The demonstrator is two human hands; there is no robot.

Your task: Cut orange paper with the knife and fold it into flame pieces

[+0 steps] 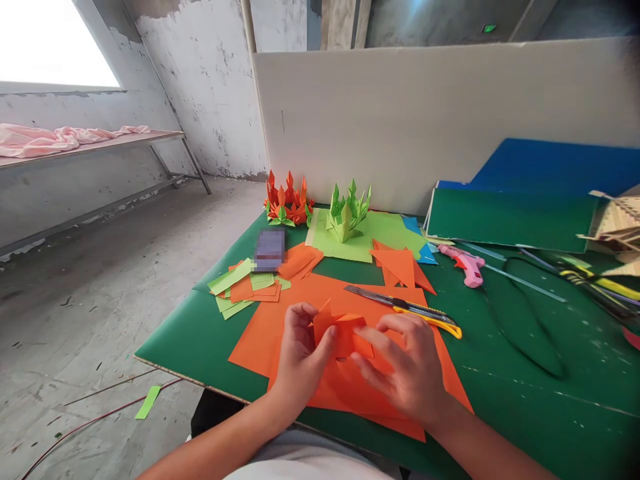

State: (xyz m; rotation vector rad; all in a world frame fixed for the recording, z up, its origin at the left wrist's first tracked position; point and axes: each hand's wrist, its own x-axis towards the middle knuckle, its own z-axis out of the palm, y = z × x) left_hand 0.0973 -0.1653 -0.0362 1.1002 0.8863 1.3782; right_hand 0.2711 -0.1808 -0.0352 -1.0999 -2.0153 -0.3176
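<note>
A folded piece of orange paper (346,339) with raised flaps is between my hands, above larger orange sheets (260,340). My left hand (305,347) pinches its left side, thumb in front and the other fingers curled behind. My right hand (405,360) is at its right side with thumb and fingers apart; the index fingertip overlaps the paper's face, and I cannot tell how firmly it touches. Just beyond my right hand lies a utility knife (400,303) with a yellow handle end, resting on the orange sheets.
A red-orange paper crown (289,200) and a green one (347,217) stand at the back of the green table (200,333). Cut paper pieces (250,287) and a blurred dark rectangle (269,250) lie left. A pink glue gun (465,263), its cord and coloured boards (515,217) are right.
</note>
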